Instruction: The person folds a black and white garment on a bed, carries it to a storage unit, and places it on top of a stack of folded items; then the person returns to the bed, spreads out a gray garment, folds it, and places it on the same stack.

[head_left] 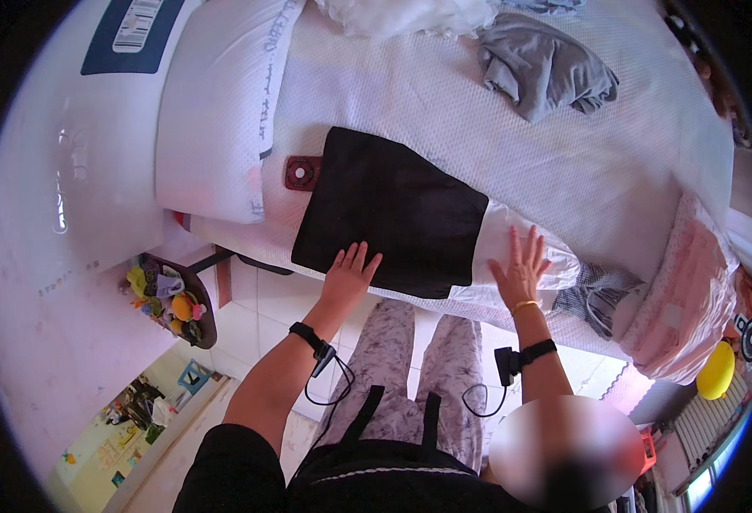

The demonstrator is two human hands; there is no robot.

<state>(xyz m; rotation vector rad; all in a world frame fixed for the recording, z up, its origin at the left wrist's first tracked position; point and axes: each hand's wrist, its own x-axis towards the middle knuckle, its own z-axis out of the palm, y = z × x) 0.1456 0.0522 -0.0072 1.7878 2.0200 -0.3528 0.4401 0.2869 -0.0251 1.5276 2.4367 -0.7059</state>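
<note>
A black garment, shaped like a skirt [393, 214], lies spread flat on the bed. My left hand [354, 267] rests on its near edge, fingers stretched out and holding nothing. Smooth white cloth [494, 238] extends from the black garment's right end; whether the two are joined I cannot tell. On that white cloth my right hand [521, 265] lies palm down with its fingers spread. Grey checked cloth [602, 295] is bunched just beyond the white cloth. A dark red flat object with a round pale centre [300, 173] shows beside the garment's left edge.
The bed has a white quilted cover [376, 85]. A white pillow [213, 120] is at the left, a crumpled grey garment [547, 68] at the far right. Pink folded bedding [679, 299] sits at the right end. Beside the bed hangs a tray of colourful small things [175, 299].
</note>
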